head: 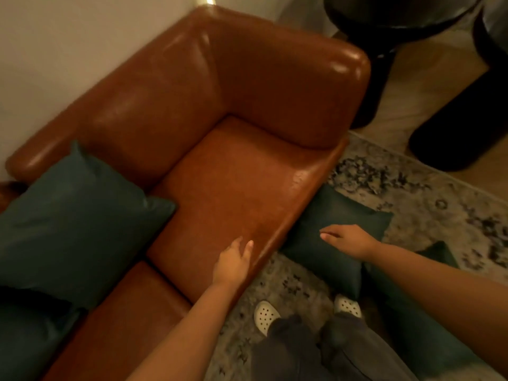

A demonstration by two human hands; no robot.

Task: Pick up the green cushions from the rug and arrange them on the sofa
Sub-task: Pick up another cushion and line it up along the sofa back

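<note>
Right hand (350,240) spread loose over a dark green cushion (330,237) on the rug (426,193), against the sofa (220,166) front; contact unclear. Left hand (232,264) loose above the seat edge, grasping nothing. Four plain square cushions: two on rug, two on sofa.

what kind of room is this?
Most likely a home living room: a brown leather sofa against a plain wall, a patterned rug over a wood floor, and green cushions, one on the sofa and one on the rug.
</note>
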